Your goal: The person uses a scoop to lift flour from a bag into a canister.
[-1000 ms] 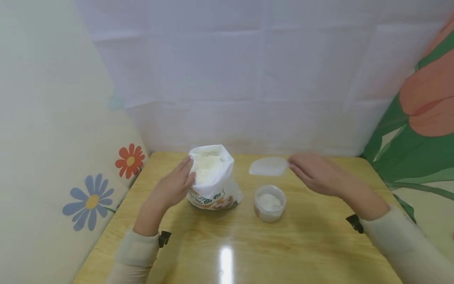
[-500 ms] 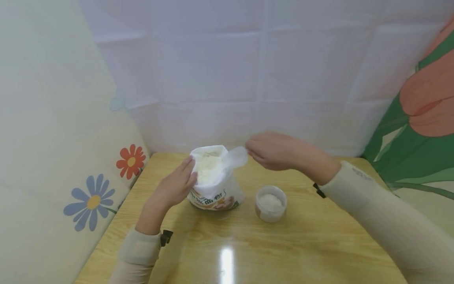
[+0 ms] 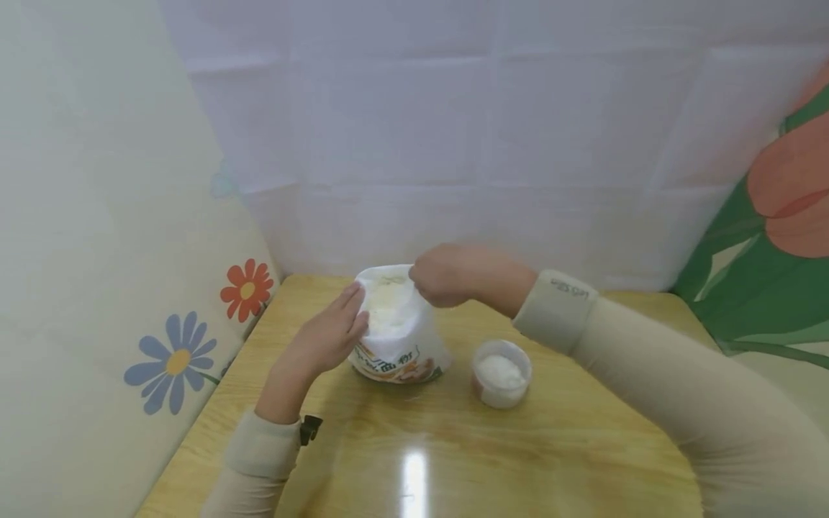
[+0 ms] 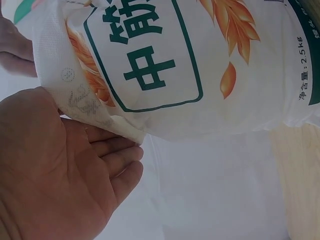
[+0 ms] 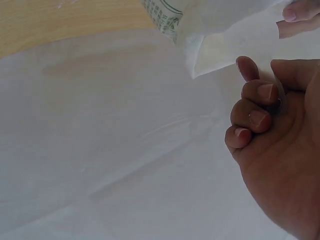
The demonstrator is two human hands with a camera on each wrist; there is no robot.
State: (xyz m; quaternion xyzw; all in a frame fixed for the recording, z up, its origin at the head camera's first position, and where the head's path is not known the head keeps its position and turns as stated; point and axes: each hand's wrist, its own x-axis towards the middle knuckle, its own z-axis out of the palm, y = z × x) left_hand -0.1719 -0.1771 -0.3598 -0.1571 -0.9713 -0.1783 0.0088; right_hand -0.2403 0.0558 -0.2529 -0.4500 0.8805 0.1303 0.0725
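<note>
A white flour bag (image 3: 395, 349) with green lettering stands open-topped on the table, full of pale flour (image 3: 387, 298). Along the bag's left rim rests my left hand (image 3: 330, 334), fingers nearly straight; in the left wrist view a corner of the bag (image 4: 215, 115) overlaps those fingers (image 4: 125, 155). My right hand (image 3: 447, 277) is at the right rim of the opening, fingers curled. It pinches a thin translucent scraper (image 5: 283, 97) between thumb and index finger; most of the scraper is hidden in the head view.
Right of the bag, a small clear tub (image 3: 505, 399) holds white flour. The wooden table (image 3: 550, 453) ends against a white cloth backdrop (image 3: 401, 129), with painted panels on both sides. A bright reflection lies on the near tabletop.
My right hand has carried the scraper leftward from behind the tub to the bag's mouth, where the blade drops out of sight. The left hand stays at the rim.
</note>
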